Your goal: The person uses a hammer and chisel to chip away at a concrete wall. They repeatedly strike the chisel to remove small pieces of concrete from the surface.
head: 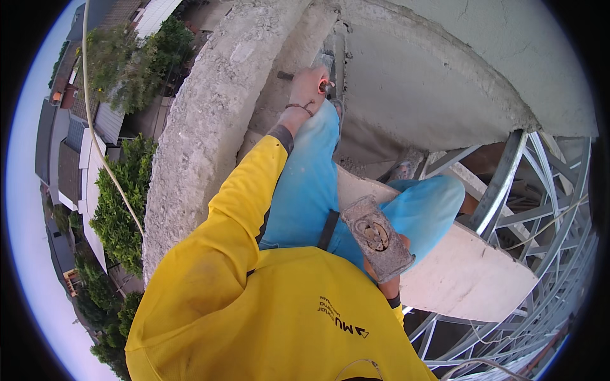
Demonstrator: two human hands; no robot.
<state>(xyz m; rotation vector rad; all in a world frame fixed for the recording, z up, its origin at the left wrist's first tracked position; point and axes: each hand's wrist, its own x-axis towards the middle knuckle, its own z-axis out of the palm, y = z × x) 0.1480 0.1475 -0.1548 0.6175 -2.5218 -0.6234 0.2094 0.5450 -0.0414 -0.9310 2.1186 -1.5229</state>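
My left hand [309, 85] is closed around the handle of a trowel-like hand tool [326, 86], whose round butt end shows beside the thumb. A flat grey metal plate [324, 61] shows just beyond the knuckles, against the narrow concrete channel. Over my lap, my right hand [405, 241] holds a rectangular, mortar-crusted board [378, 238] with a worn oval patch in its middle. The board hides most of that hand; only some fingers and the wrist show. My blue trousers [305, 181] lie between both hands.
A rough concrete parapet [205, 119] runs along my left, with a drop to roofs and trees beyond. A plastered wall [419, 85] rises ahead. Steel framing [505, 181] with open gaps and a pale slab [467, 271] lie to my right. A cable [107, 166] hangs at left.
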